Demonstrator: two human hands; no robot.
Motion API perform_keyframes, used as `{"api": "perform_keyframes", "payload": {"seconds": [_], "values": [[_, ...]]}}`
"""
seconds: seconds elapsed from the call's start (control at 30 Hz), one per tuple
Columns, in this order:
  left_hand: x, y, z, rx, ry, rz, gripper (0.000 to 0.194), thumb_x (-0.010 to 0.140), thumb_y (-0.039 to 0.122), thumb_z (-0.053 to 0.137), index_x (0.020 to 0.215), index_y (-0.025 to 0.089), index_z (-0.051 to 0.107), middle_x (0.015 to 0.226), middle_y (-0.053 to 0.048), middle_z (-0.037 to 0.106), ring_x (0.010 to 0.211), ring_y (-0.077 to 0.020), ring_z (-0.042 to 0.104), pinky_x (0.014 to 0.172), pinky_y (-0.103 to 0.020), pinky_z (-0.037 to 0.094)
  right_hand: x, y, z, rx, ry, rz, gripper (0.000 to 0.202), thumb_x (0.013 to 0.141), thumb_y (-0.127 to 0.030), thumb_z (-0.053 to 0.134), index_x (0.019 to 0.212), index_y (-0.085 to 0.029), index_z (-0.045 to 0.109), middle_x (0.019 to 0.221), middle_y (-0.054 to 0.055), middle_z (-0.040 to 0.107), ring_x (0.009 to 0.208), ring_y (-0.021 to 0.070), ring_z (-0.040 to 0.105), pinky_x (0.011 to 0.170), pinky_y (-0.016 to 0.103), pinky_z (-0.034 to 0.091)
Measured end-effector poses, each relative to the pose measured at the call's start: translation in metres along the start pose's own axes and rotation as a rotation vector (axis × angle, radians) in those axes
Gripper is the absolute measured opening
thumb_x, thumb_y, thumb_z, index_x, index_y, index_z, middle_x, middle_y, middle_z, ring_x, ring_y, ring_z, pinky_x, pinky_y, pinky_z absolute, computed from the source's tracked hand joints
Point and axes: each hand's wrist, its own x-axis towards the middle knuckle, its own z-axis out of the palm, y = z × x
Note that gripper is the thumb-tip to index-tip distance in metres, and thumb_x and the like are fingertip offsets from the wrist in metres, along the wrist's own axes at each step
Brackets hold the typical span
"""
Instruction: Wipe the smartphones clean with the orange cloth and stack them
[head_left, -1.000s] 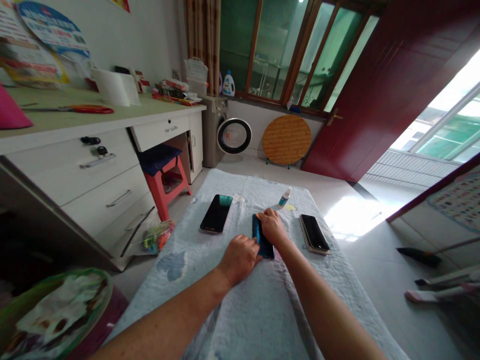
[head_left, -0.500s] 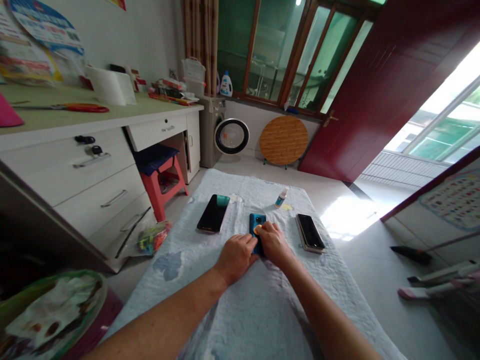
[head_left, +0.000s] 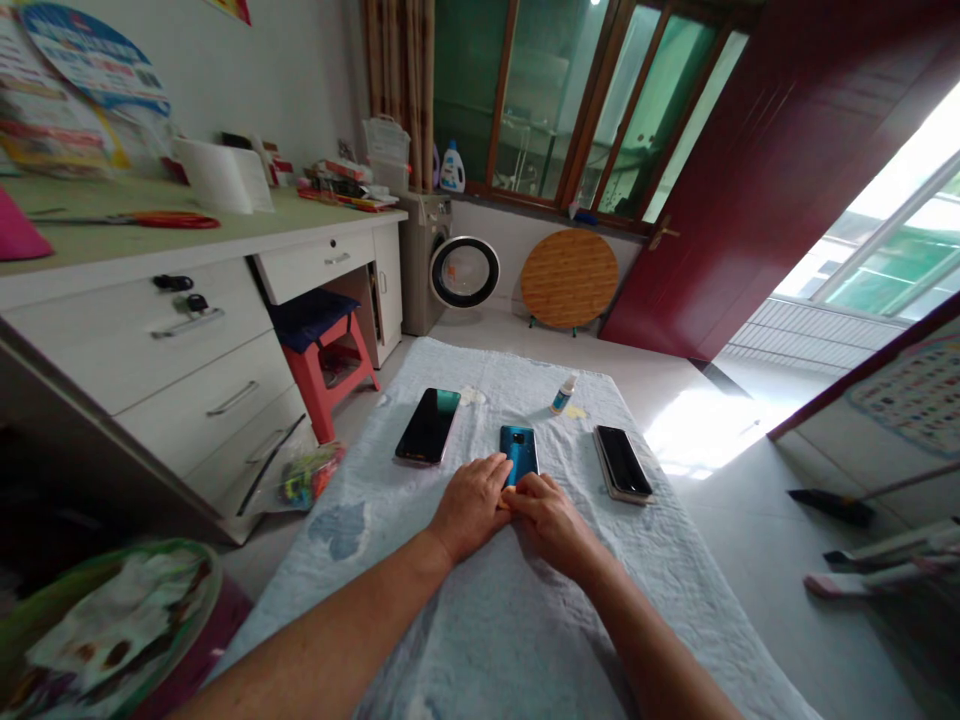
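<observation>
"Fingers of the right hand (head_left: pixel 551 520) are bunched and closed on a small orange piece (head_left: pixel 507 497), at the near end of the blue phone (head_left: pixel 520 450)."

"And the left hand (head_left: pixel 469 505)?"

"Its fingers are bent together, tips at the phone's left edge. Its thumb is mostly hidden, so I can't tell whether it grips or just steadies."

"Where exactly is that phone?"

"Flat on the pale blue cloth (head_left: pixel 487 630), back up, camera end away from the person. Its near end is covered by the hands."

"What lies around it?"

"To the left, a larger dark-screened phone (head_left: pixel 429 428), face up. To the right, another phone (head_left: pixel 624 463), also face up, on something pale. Beyond the blue one, slightly right, stands a small spray bottle (head_left: pixel 564 394)."

"Any brand on them?"

"None I can read. The spray bottle has a blue label, too small to make out. By the window, the white detergent bottle (head_left: pixel 453 170) has a blue label, equally unreadable. At the upper left, a round blue-and-white package (head_left: pixel 101 55) carries printing and what looks like a barcode, but the words are blurred."
</observation>
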Motion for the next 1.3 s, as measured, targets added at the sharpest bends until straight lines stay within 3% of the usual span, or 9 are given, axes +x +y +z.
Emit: {"api": "perform_keyframes", "payload": {"seconds": [0.2,0.57,0.8,1.1,1.3], "values": [[-0.001,-0.002,0.001,0.01,-0.004,0.047,0.042,0.085,0.046,0.063,0.115,0.017,0.062,0.126,-0.012,0.062,0.114,-0.0278,0.057,0.101,-0.044,0.041,-0.003,0.012,0.005,0.023,0.068,0.066,0.024,0.095,-0.018,0.046,0.096,-0.023,0.069,0.092,0.004,0.058,0.087,0.0149,0.05,0.08,0.024,0.04],[-0.001,-0.001,0.0,0.031,-0.001,0.061,0.043,0.083,0.042,0.066,0.119,0.018,0.06,0.128,-0.012,0.061,0.115,-0.0276,0.056,0.102,-0.045,0.04,0.001,0.038,0.012,0.004,0.251,0.293,0.028,0.095,-0.022,0.041,0.092,-0.022,0.069,0.085,0.003,0.057,0.08,0.0149,0.052,0.076,0.024,0.041],[-0.001,-0.005,0.003,0.038,0.002,0.051,0.052,0.08,0.048,0.069,0.12,0.017,0.058,0.129,-0.013,0.059,0.118,-0.0287,0.054,0.103,-0.045,0.04,-0.007,0.057,0.013,0.009,0.426,0.403,0.022,0.091,-0.02,0.042,0.106,-0.02,0.059,0.097,0.006,0.059,0.09,0.0195,0.055,0.08,0.03,0.042],[-0.001,-0.003,0.001,0.071,-0.002,0.017,0.056,0.08,0.049,0.069,0.123,0.016,0.056,0.129,-0.014,0.058,0.118,-0.0303,0.053,0.102,-0.045,0.039,-0.008,0.069,0.011,-0.09,0.473,0.452,0.014,0.088,-0.017,0.044,0.09,-0.019,0.057,0.092,0.006,0.056,0.084,0.0185,0.051,0.077,0.029,0.039],[-0.001,-0.003,0.001,0.068,0.001,0.017,0.053,0.079,0.048,0.07,0.12,0.016,0.058,0.125,-0.013,0.061,0.115,-0.0297,0.054,0.1,-0.044,0.04,-0.006,0.066,0.008,-0.228,0.417,0.491,0.012,0.09,-0.022,0.05,0.091,-0.02,0.062,0.09,0.005,0.059,0.088,0.0206,0.046,0.081,0.032,0.032]]}}
